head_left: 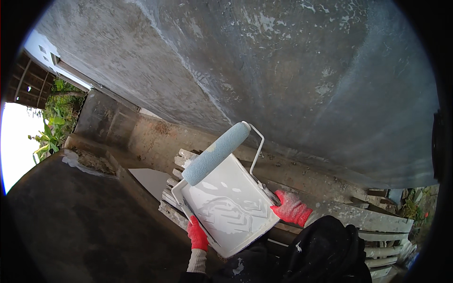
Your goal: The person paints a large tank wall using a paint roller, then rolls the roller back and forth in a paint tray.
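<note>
A white paint tray [226, 207] with wet white paint on its ribbed floor tilts in front of me. My left hand [197, 233], in a red and white knit glove, grips the tray's left rim. Beside the tray's right rim, my right hand [290, 207], gloved the same way, is closed around the handle of a paint roller. The roller's pale blue sleeve [217, 153] hangs above the far end of the tray, joined to the handle by a bent white wire frame. Fingers of the right hand are partly hidden.
Ahead rises a patchy grey plastered wall [264, 61]. At the left stands a dark, low wall [85, 221]. Paint-spattered wooden slats [172, 207] lie under the tray, with more planks [377, 221] at the right. Green plants [56, 122] grow beyond the far left opening.
</note>
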The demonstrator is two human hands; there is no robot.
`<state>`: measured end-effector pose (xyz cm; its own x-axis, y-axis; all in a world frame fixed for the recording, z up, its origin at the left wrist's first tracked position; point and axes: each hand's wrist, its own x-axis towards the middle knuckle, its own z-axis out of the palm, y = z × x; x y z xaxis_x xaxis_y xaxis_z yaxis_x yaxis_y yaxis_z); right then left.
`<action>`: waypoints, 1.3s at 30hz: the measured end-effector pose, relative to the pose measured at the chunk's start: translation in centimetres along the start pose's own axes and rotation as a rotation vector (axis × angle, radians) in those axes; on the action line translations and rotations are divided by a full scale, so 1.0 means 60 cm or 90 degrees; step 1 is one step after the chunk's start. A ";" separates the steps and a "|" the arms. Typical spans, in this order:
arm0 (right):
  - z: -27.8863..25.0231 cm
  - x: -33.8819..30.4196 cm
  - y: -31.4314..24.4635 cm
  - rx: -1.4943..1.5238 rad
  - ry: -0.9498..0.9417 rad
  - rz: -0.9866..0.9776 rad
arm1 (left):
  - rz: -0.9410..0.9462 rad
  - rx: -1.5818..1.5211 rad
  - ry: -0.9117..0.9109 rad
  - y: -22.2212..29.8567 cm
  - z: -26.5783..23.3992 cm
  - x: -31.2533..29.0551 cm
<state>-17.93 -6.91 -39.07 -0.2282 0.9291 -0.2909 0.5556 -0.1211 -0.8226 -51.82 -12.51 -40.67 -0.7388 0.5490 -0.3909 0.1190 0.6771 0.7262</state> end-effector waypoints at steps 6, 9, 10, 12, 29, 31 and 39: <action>-0.007 -0.046 0.017 0.057 0.067 0.056 | 0.013 -0.022 -0.068 0.011 0.021 0.008; -0.025 -0.080 0.019 0.073 0.107 0.103 | 0.044 0.002 -0.112 0.050 0.046 -0.014; -0.029 -0.091 0.020 0.075 0.120 0.109 | 0.056 0.008 -0.136 0.057 0.052 -0.016; -0.036 -0.111 0.023 0.079 0.123 0.177 | 0.079 0.019 -0.174 0.072 0.070 -0.017; -0.038 -0.344 0.117 0.145 0.437 0.418 | 0.264 0.097 -0.524 0.178 0.298 -0.144; -0.017 -0.361 0.148 0.141 0.500 0.436 | 0.305 0.057 -0.580 0.182 0.321 -0.165; -0.058 -0.501 0.112 0.223 0.678 0.429 | 0.382 0.181 -0.719 0.204 0.438 -0.340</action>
<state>-4.57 -34.41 -34.13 0.8414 0.4499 -0.2993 0.0383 -0.6022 -0.7975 -17.85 -2.55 -38.62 0.4216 0.8106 -0.4065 0.4706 0.1876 0.8622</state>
